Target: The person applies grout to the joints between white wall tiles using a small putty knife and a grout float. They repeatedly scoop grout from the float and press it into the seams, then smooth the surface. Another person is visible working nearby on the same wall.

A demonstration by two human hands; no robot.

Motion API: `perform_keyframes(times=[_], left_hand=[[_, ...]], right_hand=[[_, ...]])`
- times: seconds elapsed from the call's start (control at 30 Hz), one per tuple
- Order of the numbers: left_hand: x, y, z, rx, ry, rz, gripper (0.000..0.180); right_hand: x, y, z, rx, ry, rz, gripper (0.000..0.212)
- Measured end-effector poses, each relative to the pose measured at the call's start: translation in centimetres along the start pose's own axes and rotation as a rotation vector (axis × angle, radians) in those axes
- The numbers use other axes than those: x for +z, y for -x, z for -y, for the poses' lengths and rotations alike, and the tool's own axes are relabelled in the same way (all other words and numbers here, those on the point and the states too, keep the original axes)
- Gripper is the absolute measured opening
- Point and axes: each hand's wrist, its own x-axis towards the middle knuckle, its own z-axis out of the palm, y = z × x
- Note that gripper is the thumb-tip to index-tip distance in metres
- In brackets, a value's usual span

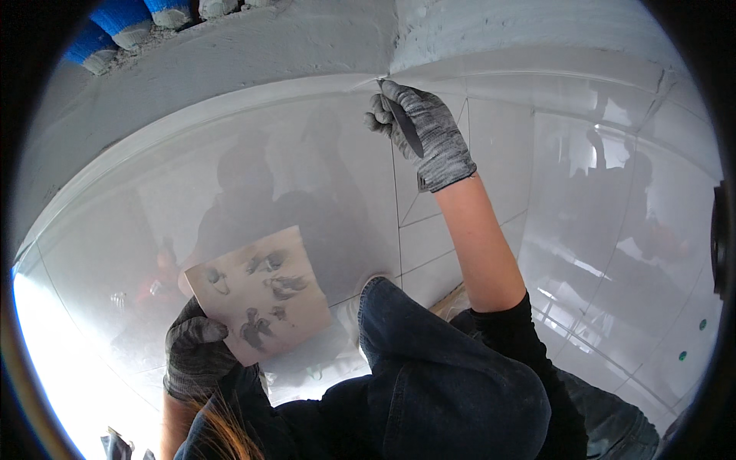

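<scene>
My right hand (pixel 422 130), in a grey knit glove, grips a slim tool with a dark, tapered handle (pixel 406 129). Its tip reaches the wall corner, where the tiles end below rough grey plaster; the exact shape of that tip is too small to tell. At the lower left, my left hand (pixel 201 341), in a darker grey glove, holds a square piece of beige board (pixel 264 295) by its left edge, thumb on top. Several dark grey smears mark the board's upper face.
Glossy pale tiles (pixel 307 176) cover the wall before me and the wall at right (pixel 583 199). Rough grey plaster (pixel 253 57) runs above them. Several blue pipe ends (pixel 123 23) stick out at the top left. My bent knee in jeans (pixel 452 353) is close to the tiles.
</scene>
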Motion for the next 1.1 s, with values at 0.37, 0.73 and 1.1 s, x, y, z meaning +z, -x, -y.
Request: perform_keyframes(times=[0.37, 0.73, 1.1], left_hand=[[1.6, 0.6, -0.8, -0.004, 0.176, 0.122, 0.072], [1.9, -0.4, -2.2, 0.033, 0.18, 0.31, 0.066], [3.5, -0.9, -1.1, -0.226, -0.123, 0.213, 0.074]], right_hand=[[1.0, 8.1, 4.9, -0.246, 0.275, 0.097, 0.04], [3.9, 14.8, 1.4, -0.207, 0.832, 0.477, 0.024], [1.3, 14.4, 1.3, -0.974, 1.37, 0.581, 0.033]])
